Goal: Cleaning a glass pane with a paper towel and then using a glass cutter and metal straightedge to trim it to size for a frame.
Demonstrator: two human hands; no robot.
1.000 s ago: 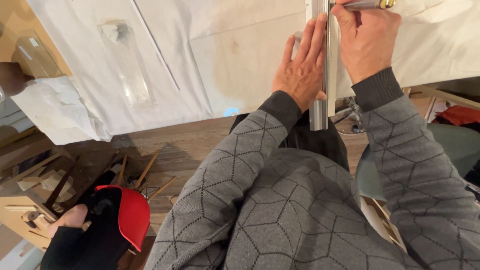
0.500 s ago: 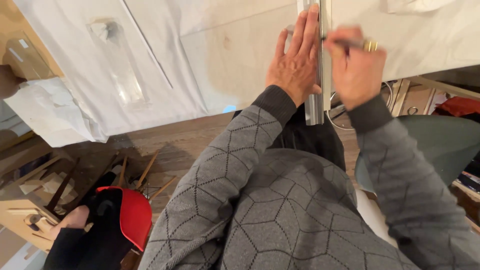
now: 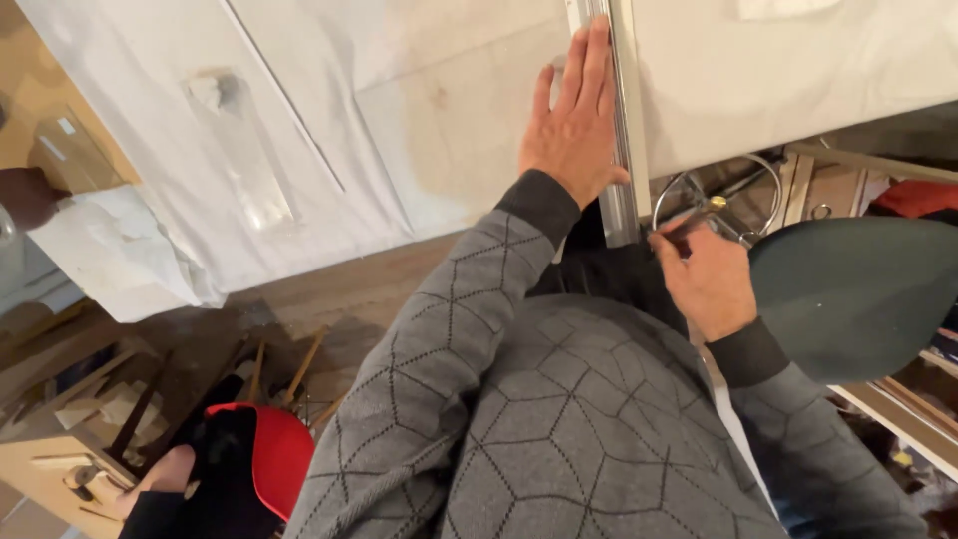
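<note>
Evidently the cut had just ended: the long metal straightedge [image 3: 621, 110] lay on white sheet material [image 3: 449, 120] across the worktop [image 3: 299, 170], my left hand [image 3: 577, 130] pressed flat on it, fingers spread, gripping nothing. My right hand [image 3: 711, 279], half a second earlier up along the rule, had dropped off the near edge, its grip closed on a small brass-tipped blade tool [image 3: 699, 212]. Lower left, another person in a red cap [image 3: 279, 459] worked nearby.
</note>
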